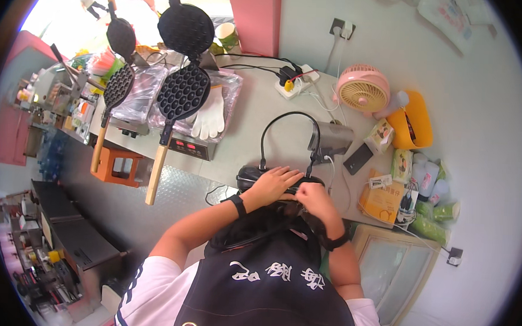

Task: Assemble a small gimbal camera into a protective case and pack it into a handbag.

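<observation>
A black handbag (248,175) lies at the counter's front edge right before me, its thin handle standing up in a loop toward the wall. Flat across the top of the bag rests my left hand (273,184), its fingers stretched out. My right hand (317,200) is closed at the bag's near right side, close to the left fingertips. Its curled fingers hide whatever they may pinch. Each wrist wears a black band.
Two waffle irons (184,94) stand hinged up on the left, wooden handles jutting past the counter edge. White gloves (209,118) lie beside one. At right are a pink fan (363,88), a yellow bin (412,126), a phone (358,158) and a power strip (296,82) with cables.
</observation>
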Motion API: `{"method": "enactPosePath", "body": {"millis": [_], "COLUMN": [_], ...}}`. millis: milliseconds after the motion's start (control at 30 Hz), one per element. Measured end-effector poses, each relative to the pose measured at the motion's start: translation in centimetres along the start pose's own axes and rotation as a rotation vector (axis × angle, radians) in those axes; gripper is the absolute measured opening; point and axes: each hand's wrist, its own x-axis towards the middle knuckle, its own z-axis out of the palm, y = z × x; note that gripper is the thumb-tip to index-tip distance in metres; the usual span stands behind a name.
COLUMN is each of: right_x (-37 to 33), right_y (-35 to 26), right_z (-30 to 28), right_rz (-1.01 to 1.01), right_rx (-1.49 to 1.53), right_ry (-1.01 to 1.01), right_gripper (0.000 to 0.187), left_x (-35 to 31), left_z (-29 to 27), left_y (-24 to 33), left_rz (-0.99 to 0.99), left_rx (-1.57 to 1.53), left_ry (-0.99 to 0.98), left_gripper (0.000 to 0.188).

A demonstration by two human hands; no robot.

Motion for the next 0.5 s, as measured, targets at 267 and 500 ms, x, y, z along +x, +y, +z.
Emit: {"method": "enactPosePath", "body": {"millis": [267,500], "right_x": [0.4,-1.0], "right_y": [-0.8,-0.6], "right_z": [0.5,0.8], "right_rz": [-0.056,-0.222], "right_rx": [-0.022,0.120], "right_ry": [0.020,0.161], "right_gripper": [0.023,0.021], "left_x": [-0.1,0.2], "left_z": [1.4,1.7], "left_y": [0.5,1.3], "left_rz": [-0.063,-0.136], "left_rx": [0.104,0.137], "left_ry": [0.001,0.016], "left_gripper": [0.059,0.053]}}
